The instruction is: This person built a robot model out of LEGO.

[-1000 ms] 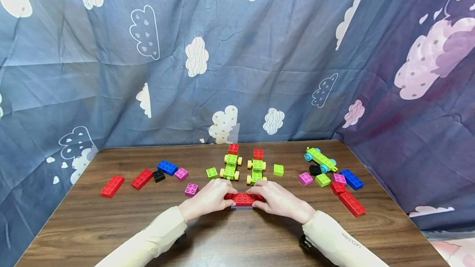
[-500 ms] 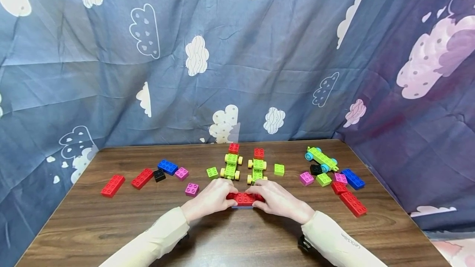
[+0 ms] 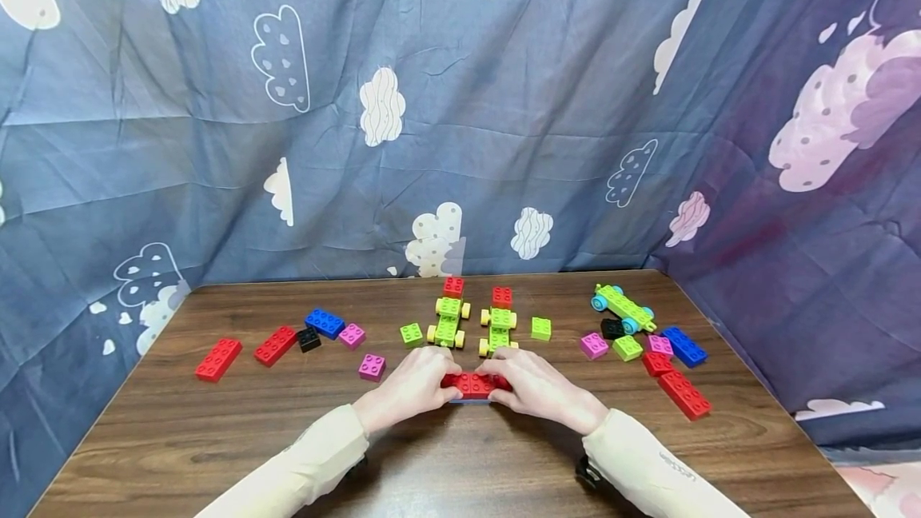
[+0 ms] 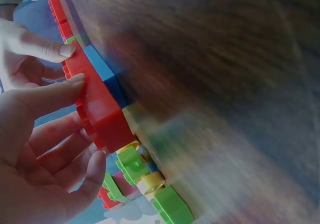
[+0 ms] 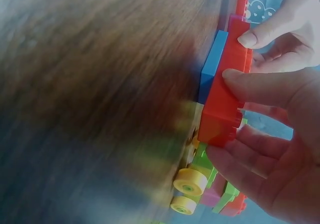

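Two red building bricks (image 3: 471, 384) lie end to end on a blue brick (image 4: 106, 73), which shows as a thin strip below them in the head view. The red pair overhangs the blue brick at both ends. My left hand (image 3: 413, 380) grips the left end, its thumb on the near side face. The right end is held by my right hand (image 3: 536, 386) the same way, thumb (image 5: 234, 76) on the red side. Fingers cover the outer studs in the head view. Just beyond stand two green cars with yellow wheels, a left one (image 3: 448, 326) and a right one (image 3: 499, 332).
Loose red (image 3: 219, 360), blue (image 3: 325, 324), black (image 3: 308, 340) and pink (image 3: 372, 368) bricks lie left on the wooden table (image 3: 460, 470). At right are a green car with blue wheels (image 3: 622, 308) and several bricks, including a long red one (image 3: 684, 395). A cloud-print curtain (image 3: 460, 166) hangs behind.
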Demonstrator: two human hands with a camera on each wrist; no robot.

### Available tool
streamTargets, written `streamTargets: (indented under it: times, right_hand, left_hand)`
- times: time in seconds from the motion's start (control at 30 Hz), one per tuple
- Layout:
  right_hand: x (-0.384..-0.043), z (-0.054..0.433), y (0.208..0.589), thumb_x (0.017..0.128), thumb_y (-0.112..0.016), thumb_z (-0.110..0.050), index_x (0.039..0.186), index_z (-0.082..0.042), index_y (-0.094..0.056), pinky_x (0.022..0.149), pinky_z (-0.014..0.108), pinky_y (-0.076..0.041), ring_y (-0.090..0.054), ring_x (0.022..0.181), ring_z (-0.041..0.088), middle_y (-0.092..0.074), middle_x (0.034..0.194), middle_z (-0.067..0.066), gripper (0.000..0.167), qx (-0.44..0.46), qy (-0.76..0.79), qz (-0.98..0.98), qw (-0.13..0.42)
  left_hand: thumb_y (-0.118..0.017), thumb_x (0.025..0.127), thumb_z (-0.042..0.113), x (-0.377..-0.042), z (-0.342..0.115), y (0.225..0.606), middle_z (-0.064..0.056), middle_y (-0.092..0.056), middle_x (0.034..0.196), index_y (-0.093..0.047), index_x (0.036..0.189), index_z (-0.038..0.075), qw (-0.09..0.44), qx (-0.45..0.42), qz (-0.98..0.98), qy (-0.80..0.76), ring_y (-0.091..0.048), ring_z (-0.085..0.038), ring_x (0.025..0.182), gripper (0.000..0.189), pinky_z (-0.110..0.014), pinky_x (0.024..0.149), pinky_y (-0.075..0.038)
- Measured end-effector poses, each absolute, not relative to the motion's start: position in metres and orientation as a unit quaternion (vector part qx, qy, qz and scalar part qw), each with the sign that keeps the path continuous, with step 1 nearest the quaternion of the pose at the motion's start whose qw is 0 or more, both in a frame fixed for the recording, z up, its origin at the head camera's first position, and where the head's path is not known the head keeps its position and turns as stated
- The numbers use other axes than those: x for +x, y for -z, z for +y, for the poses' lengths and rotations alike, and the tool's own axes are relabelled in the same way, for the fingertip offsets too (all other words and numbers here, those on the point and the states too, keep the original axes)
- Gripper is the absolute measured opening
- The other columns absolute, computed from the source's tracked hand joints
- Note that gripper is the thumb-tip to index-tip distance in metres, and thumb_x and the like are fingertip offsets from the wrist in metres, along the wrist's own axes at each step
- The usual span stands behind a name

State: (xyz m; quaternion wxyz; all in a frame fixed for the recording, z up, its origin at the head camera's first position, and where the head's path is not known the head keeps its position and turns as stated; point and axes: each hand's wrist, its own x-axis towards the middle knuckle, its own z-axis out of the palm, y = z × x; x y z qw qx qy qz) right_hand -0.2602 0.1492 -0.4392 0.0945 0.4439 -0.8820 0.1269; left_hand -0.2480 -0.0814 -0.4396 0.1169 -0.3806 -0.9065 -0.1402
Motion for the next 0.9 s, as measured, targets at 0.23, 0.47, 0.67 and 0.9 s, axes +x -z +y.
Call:
streamTargets:
  times: [0.23,0.47,0.67,0.9]
  right_hand:
    - [-0.261,0.150,0.438,0.085,-0.077,-0.022,0.110,-0.016,-0.072,0.071,0.027,-0.052,-0.059,0.082,0.009,-0.066,0.096,-0.002,0.026,0.446,-0.118,-0.883,0.090]
    - [-0.261,0.152,0.439,0.087,-0.076,-0.022,0.113,-0.016,-0.071,0.075,0.027,-0.053,-0.059,0.086,0.009,-0.066,0.099,-0.002,0.028,0.449,-0.123,-0.882,0.074]
    - [-0.261,0.153,0.438,0.087,-0.076,-0.022,0.113,-0.016,-0.071,0.075,0.026,-0.053,-0.060,0.087,0.009,-0.066,0.100,-0.002,0.027,0.444,-0.127,-0.885,0.067]
    - [-0.261,0.153,0.436,0.086,-0.076,-0.024,0.111,-0.014,-0.070,0.076,0.027,-0.053,-0.061,0.086,0.010,-0.067,0.100,-0.001,0.027,0.435,-0.122,-0.890,0.056]
  left_hand:
    - [-0.081,0.081,0.025,-0.250,-0.083,0.440,0.000,-0.070,0.082,-0.077,0.090,0.009,0.109,-0.375,-0.908,0.151,-0.061,-0.013,0.076,0.019,-0.026,0.070,-0.051]
    - [-0.081,0.082,0.031,-0.250,-0.086,0.440,0.001,-0.069,0.084,-0.075,0.093,0.011,0.091,-0.380,-0.908,0.150,-0.054,-0.007,0.074,0.024,-0.022,0.067,-0.046]
    - [-0.081,0.082,0.033,-0.251,-0.088,0.440,0.002,-0.068,0.087,-0.075,0.097,0.011,0.086,-0.380,-0.909,0.149,-0.052,-0.007,0.076,0.027,-0.021,0.068,-0.045]
    - [-0.077,0.086,0.032,-0.256,-0.093,0.433,0.000,-0.071,0.094,-0.074,0.101,0.011,0.061,-0.389,-0.905,0.160,-0.061,-0.010,0.082,0.027,-0.023,0.073,-0.052]
